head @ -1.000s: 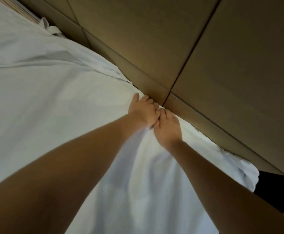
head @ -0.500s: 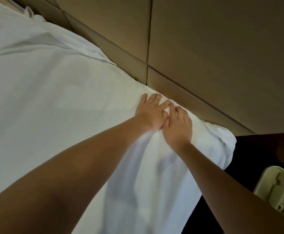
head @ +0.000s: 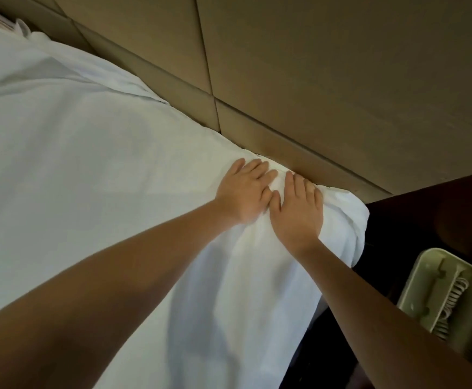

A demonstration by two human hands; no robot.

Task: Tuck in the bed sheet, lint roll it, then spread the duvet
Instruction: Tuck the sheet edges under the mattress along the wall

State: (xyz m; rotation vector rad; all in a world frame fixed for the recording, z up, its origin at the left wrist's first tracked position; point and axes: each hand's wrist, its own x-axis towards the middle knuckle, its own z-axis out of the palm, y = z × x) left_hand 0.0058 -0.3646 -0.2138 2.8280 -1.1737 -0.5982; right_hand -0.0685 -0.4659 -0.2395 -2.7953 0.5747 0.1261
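- Head view: left hand point(head: 244, 190) lies flat, fingers straight, pressing the white bed sheet point(head: 88, 169).
- Right hand point(head: 296, 209) lies flat beside it, near the padded headboard point(head: 313, 80).

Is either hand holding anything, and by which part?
Nothing is held: left hand and right hand press flat on the sheet at its edge by the wall panel.
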